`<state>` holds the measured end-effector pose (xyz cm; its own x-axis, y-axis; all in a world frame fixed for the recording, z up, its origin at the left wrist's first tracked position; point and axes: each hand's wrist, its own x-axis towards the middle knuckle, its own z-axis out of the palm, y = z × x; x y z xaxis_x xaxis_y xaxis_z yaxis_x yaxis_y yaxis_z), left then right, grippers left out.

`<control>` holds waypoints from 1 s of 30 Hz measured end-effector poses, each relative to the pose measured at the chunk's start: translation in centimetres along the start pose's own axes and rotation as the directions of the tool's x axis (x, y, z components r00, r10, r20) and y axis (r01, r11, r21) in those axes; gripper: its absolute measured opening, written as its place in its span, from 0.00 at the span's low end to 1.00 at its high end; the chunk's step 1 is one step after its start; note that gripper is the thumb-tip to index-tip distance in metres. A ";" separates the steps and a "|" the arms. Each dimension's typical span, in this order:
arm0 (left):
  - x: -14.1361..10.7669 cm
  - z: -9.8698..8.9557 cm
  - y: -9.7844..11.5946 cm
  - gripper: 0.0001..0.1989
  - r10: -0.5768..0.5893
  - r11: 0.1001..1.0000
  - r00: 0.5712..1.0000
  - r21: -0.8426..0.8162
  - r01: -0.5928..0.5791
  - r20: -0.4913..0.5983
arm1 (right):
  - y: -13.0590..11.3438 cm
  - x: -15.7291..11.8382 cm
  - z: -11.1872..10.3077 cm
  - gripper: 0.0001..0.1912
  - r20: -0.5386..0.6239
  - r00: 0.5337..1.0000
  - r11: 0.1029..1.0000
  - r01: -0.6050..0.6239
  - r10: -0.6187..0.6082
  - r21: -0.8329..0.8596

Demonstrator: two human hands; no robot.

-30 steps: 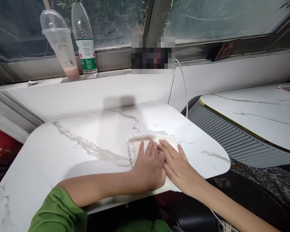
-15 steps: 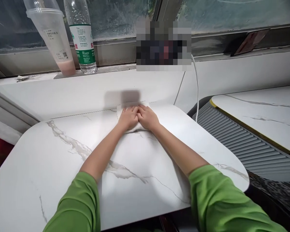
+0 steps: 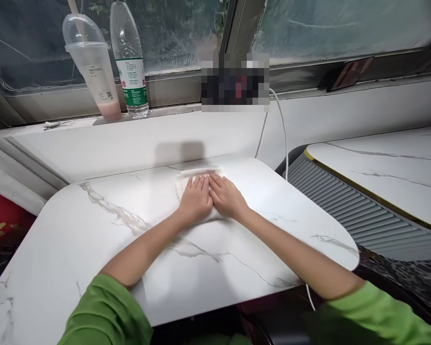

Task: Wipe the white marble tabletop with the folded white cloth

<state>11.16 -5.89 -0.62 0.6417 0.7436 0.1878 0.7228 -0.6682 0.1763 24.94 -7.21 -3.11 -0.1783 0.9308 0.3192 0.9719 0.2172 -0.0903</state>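
Cloth [image 3: 181, 183], white, lies flat on bench [image 3: 283, 230] under L grip [image 3: 197, 197] & R grip [image 3: 230, 197], its far edge showing just past fingertips & off L grip's outer side. L grip: released, palm down, fingers straight, resting on cloth. R grip: likewise released, palm down, angled in & touching L grip. Beyond L grip, up & left on windowsill [image 3: 181, 109]: plastic cup [image 3: 96, 72] w/ bit of pink drink at bottom, just beside clear btl [image 3: 130, 79] w/ green-white label. White cable [image 3: 283, 125] hangs beyond R grip, to its right. 2nd bench [image 3: 391, 165] well off to R grip's right.
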 end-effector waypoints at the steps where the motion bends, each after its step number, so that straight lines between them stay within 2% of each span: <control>1: -1.8 -0.1 0.9 0.28 0.000 1.000 1.000 0.008 0.000 0.002 | -0.8 -1.7 -0.3 0.27 -0.014 1.000 1.000 0.022 -0.022 -0.002; 4: -7.4 -0.8 3.2 0.29 0.045 0.999 0.999 0.003 -0.045 0.020 | -3.5 -7.2 -1.8 0.27 -0.067 0.995 0.997 0.079 -0.079 -0.001; 7: -12.0 -1.8 4.4 0.29 0.136 0.990 0.991 -0.035 -0.135 0.014 | -6.3 -11.6 -3.6 0.28 -0.094 0.984 0.988 0.151 -0.148 0.021; 9: -13.9 -2.3 4.7 0.29 0.156 0.986 0.988 -0.058 -0.156 0.006 | -7.5 -13.1 -4.5 0.30 -0.107 0.977 0.981 0.189 -0.185 0.035; 11: -14.5 -2.6 4.5 0.28 0.140 0.988 0.990 -0.073 -0.139 0.019 | -8.1 -13.1 -4.6 0.30 -0.110 0.973 0.977 0.210 -0.205 0.038; 13: -13.9 -2.5 3.8 0.29 0.098 0.993 0.995 -0.077 -0.095 0.037 | -8.0 -11.8 -4.0 0.28 -0.102 0.971 0.975 0.219 -0.215 0.036; 16: -11.0 -2.1 1.3 0.30 -0.010 0.999 0.999 -0.044 0.013 0.051 | -7.4 -7.4 -2.3 0.27 -0.052 0.979 0.978 0.201 -0.199 0.047; 20: -5.4 -2.1 -4.2 0.28 -0.072 0.997 0.995 0.028 0.070 0.069 | -6.7 0.9 0.1 0.28 0.059 0.988 0.988 0.141 -0.144 0.060; 24: -1.1 -2.6 -9.1 0.25 -0.147 0.986 0.989 0.083 0.144 0.022 | -6.5 8.1 2.0 0.28 0.061 0.986 0.986 0.148 -0.153 0.076; 27: 0.1 -2.6 -10.6 0.24 -0.184 0.979 0.983 0.089 0.183 -0.001 | -6.3 10.6 2.9 0.28 0.038 0.985 0.981 0.162 -0.167 0.109; 30: 0.0 -2.1 -10.7 0.24 -0.176 0.978 0.984 0.106 0.179 -0.036 | -6.2 10.7 3.4 0.28 0.012 0.985 0.977 0.168 -0.171 0.131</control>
<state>2.87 1.22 -0.43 0.4950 0.8483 0.1881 0.8490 -0.5183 0.1032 16.50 2.45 -2.36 -0.3434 0.8835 0.3188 0.8996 0.4069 -0.1586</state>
